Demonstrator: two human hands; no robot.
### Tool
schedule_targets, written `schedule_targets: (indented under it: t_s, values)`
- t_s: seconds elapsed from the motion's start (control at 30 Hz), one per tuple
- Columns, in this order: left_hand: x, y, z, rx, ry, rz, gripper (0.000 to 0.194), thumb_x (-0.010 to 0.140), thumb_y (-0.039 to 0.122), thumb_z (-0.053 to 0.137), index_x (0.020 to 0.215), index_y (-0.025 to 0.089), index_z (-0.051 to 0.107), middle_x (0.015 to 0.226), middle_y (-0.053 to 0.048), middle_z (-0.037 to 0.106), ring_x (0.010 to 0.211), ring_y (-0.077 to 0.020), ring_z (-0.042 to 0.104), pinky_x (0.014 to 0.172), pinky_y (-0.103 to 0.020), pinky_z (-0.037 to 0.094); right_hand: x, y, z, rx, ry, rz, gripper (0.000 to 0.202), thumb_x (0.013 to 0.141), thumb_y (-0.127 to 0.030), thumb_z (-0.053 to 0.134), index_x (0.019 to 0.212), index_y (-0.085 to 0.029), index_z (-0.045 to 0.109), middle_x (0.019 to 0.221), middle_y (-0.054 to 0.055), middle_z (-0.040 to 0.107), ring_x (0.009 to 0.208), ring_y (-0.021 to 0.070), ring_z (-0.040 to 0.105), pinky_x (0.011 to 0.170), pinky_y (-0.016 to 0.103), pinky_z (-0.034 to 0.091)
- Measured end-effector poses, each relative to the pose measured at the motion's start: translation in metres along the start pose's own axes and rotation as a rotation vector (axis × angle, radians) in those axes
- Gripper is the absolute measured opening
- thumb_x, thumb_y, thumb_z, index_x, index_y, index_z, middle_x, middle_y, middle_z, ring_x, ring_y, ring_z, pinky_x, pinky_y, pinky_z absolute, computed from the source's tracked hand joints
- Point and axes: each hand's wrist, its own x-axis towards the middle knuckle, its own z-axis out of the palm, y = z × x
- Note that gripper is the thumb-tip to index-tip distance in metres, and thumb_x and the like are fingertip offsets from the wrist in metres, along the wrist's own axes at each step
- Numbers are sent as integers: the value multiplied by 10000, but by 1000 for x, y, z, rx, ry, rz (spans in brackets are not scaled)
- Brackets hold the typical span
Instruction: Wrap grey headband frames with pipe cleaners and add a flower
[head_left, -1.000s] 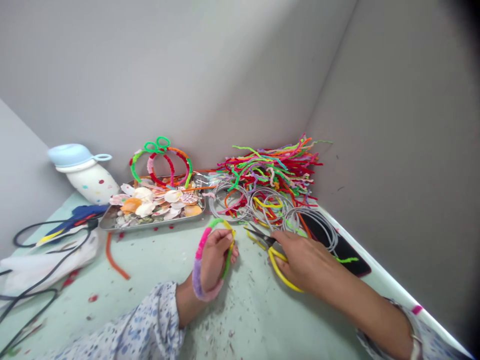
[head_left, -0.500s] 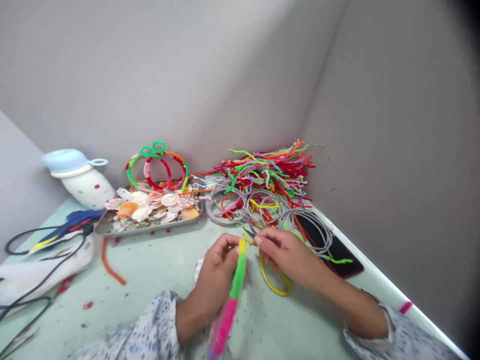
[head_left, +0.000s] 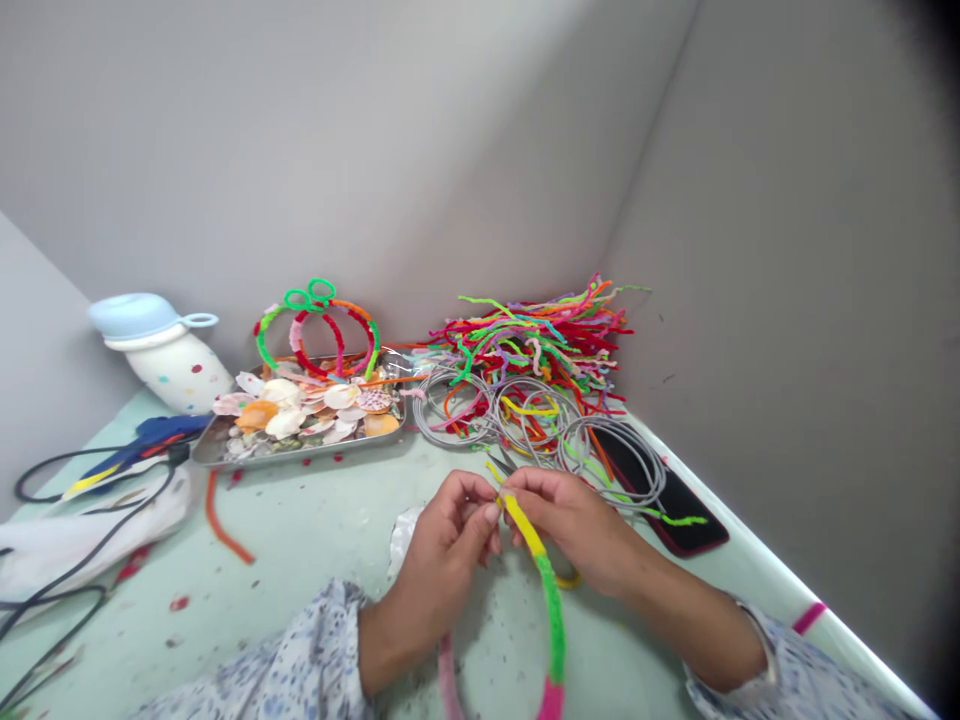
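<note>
A hoop wrapped in yellow, green and pink pipe cleaner (head_left: pixel 553 610) hangs between my hands, its lower part running out of view at the bottom. My right hand (head_left: pixel 581 520) pinches it by the yellow end. The fingertips of my left hand (head_left: pixel 450 540) are closed on the tip of that same yellow end, meeting the right fingertips. Partly hidden beneath my right hand lie scissors (head_left: pixel 505 463) with a yellow handle. A short yellow pipe cleaner piece (head_left: pixel 493 473) shows beside the blades. Something white and crumpled (head_left: pixel 403 538) sits behind my left hand.
Coils of grey wire (head_left: pixel 457 408) lie before a heap of colourful pipe cleaners (head_left: pixel 532 340). A phone (head_left: pixel 694 530) is at the right. Left stand a metal tray (head_left: pixel 300 455) of shells, wrapped hoops (head_left: pixel 337 340) and a bottle (head_left: pixel 172 370); black cables (head_left: pixel 75 575) run nearby.
The hoop has swung from beside my left hand to the right, its yellow end now at my right fingertips. Both hands have come together.
</note>
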Motion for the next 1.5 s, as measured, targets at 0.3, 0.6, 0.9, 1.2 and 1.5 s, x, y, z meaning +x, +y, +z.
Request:
schedule_targets:
  t_s: [0.3,0.6,0.9,1.2,1.5]
  values:
    - [4,10,0,-282,-62,-158,214,791,357,663,830,189,536,584,27,575,502,-95,473,518,-207,360,6,13,-2,-25,37,-177,311,825,-477,593,788,-169,579,606,-32,586,475,70,478,486,207,381]
    - [9,13,-6,-266,-155,-193,287,788,407,646,656,160,585,530,19,516,477,-88,419,485,-209,327,6,18,0,-36,66,-229,269,845,-437,589,771,-181,552,593,-51,541,481,69,441,481,206,354]
    - [15,14,-6,-364,-163,-249,195,789,314,654,743,127,629,561,17,516,459,-60,383,478,-190,311,10,20,-6,160,-61,-189,247,871,-417,566,890,-173,607,740,-3,576,656,106,569,541,214,421]
    - [16,6,-10,-361,-205,-233,208,811,331,637,779,125,623,644,-9,561,503,-63,423,468,-179,311,10,21,-2,12,32,-181,236,841,-408,601,835,-172,596,623,-29,560,528,80,464,523,223,367]
    - [16,4,-15,-409,-246,-256,156,843,271,606,814,118,616,692,-20,573,484,-43,411,463,-169,297,11,20,-8,97,-71,-224,267,859,-447,570,872,-187,631,750,7,596,677,128,580,586,248,438]
